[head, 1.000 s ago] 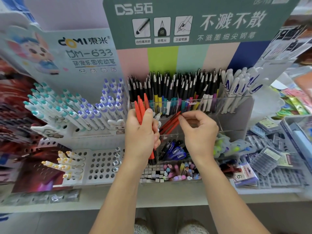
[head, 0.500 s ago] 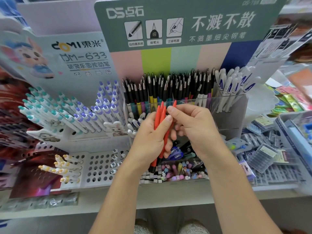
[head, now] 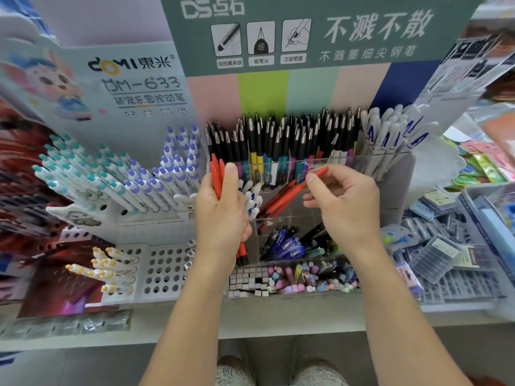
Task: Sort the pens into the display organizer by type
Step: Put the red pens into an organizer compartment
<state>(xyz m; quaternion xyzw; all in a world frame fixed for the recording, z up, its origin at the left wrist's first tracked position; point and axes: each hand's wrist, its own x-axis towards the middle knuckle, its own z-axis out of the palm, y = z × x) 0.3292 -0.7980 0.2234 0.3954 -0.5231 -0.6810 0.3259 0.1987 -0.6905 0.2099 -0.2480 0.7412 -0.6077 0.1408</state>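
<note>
My left hand (head: 221, 215) grips a bunch of red pens (head: 216, 174) upright, their black tips sticking out below the palm. My right hand (head: 341, 201) pinches a single red pen (head: 317, 174) at an angle over the middle compartment of the clear acrylic organizer (head: 390, 162). More red pens (head: 278, 199) lie slanted in that compartment. Blue and black pens (head: 289, 243) fill the tier below. Black-capped pens (head: 281, 140) stand in the back row, white pens (head: 390, 135) at its right end.
A white rack (head: 164, 263) with holes at left holds teal, purple and yellow-tipped pens (head: 111, 176). Small erasers and caps (head: 301, 277) fill the front tray. Boxed refills (head: 440, 254) are piled at right. The shelf edge (head: 278, 319) runs along the front.
My right hand moved away from the bunch to the right, holding one red pen. My left hand keeps the remaining red pens upright.
</note>
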